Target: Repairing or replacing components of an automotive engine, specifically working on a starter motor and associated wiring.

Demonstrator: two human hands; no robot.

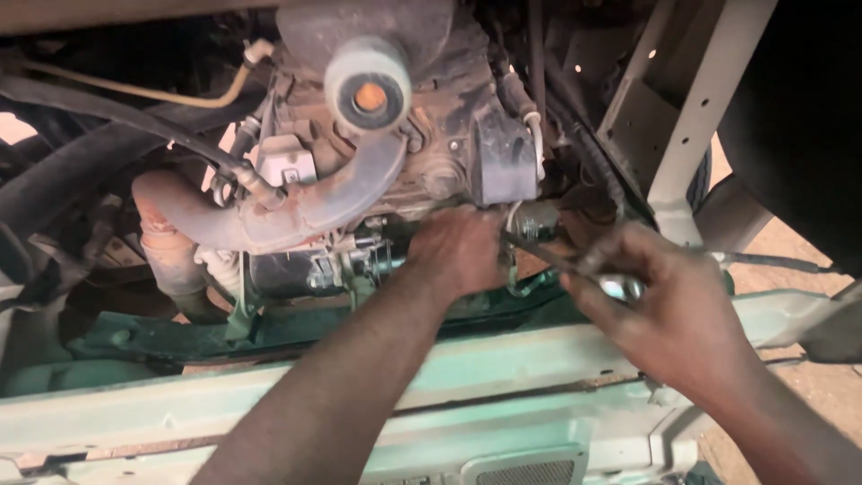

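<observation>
I look down into a dusty vehicle engine (pixel 395 135). My left hand (pixel 458 251) reaches in over the pale green body panel (pixel 503 377) and is pressed against the lower engine, its fingers curled around a part I cannot make out. My right hand (pixel 669 305) is closed on a thin metal tool (pixel 561 260), a wrench or ratchet handle with a shiny end near my fingers. The tool's shaft points left toward the spot beside my left hand.
A curved rusty pipe (pixel 296 216) runs across the engine's front. Black hoses (pixel 108 135) cross at the left. A round filler cap with an orange centre (pixel 368 85) sits on top. A pale frame bracket (pixel 691 117) stands at the right, sandy ground beyond.
</observation>
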